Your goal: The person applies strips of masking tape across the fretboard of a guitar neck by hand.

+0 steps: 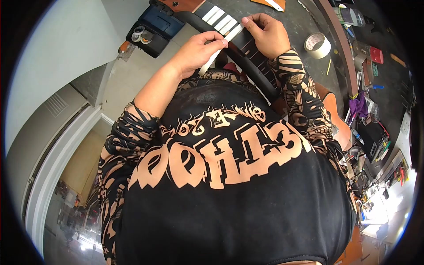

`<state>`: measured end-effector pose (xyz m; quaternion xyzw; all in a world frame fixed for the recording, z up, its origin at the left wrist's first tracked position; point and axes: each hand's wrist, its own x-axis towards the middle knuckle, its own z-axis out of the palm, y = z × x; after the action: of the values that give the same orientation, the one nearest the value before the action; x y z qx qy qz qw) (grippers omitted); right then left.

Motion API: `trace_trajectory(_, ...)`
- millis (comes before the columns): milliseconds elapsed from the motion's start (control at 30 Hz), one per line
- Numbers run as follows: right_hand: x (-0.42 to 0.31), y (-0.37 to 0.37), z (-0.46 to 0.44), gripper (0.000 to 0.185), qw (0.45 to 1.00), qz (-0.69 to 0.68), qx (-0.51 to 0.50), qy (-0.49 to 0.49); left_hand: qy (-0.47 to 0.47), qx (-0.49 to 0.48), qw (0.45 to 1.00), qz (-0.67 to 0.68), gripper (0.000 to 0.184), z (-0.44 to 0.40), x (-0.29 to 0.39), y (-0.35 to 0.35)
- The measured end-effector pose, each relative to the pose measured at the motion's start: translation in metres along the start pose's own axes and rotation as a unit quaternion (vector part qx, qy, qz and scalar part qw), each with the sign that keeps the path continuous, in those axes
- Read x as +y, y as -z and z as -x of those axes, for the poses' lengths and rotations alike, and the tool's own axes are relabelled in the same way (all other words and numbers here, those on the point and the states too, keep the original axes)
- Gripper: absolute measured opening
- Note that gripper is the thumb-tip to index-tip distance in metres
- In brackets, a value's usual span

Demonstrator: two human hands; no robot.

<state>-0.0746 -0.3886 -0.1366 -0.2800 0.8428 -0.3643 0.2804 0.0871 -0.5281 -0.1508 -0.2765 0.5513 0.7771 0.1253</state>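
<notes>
A guitar neck (252, 54) runs diagonally in front of my body, its fretboard facing up. Several pale strips of masking tape (213, 17) lie across the fretboard between the frets near the headstock. Another strip of masking tape (211, 62) slants over the neck, its lower end hanging free past the near edge. My left hand (196, 54) is closed, thumb and forefinger pinching this strip around its middle. At the strip's upper end, my right hand (269, 36) is also closed, with its thumb tip against the tape by the fretboard's far edge.
A roll of masking tape (317, 45) and a yellow pencil-like stick (328, 67) lie on the dark worktop to the right. The orange-brown guitar body (337, 120) shows beyond my right sleeve. On the floor at left stands an open black toolbox (161, 22). Cluttered tools line the far right.
</notes>
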Motion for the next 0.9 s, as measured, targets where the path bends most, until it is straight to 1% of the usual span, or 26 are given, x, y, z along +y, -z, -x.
trace_trajectory(267,0.0014,0.0002,-0.0005,0.040,1.000,0.010,-0.005,-0.010,-0.017,0.000,1.000,-0.016,0.019,-0.0024,-0.0032,0.0004)
trace_trajectory(400,0.0010,-0.0002,-0.0007,0.040,1.000,0.014,-0.003,-0.013,-0.011,-0.001,1.000,-0.023,0.019,-0.0030,-0.0028,0.0004)
trace_trajectory(567,0.0041,-0.0007,-0.0026,0.039,1.000,-0.003,-0.006,-0.007,-0.028,0.001,0.999,-0.024,0.019,-0.0050,-0.0062,-0.0004)
trace_trajectory(700,0.0031,-0.0008,-0.0016,0.039,1.000,-0.013,-0.005,-0.017,-0.019,-0.003,0.999,-0.030,0.019,-0.0036,-0.0040,0.0004)
trace_trajectory(900,0.0079,-0.0018,-0.0029,0.040,1.000,-0.016,-0.003,-0.004,-0.031,0.001,0.999,-0.027,0.020,-0.0037,-0.0037,-0.0014)
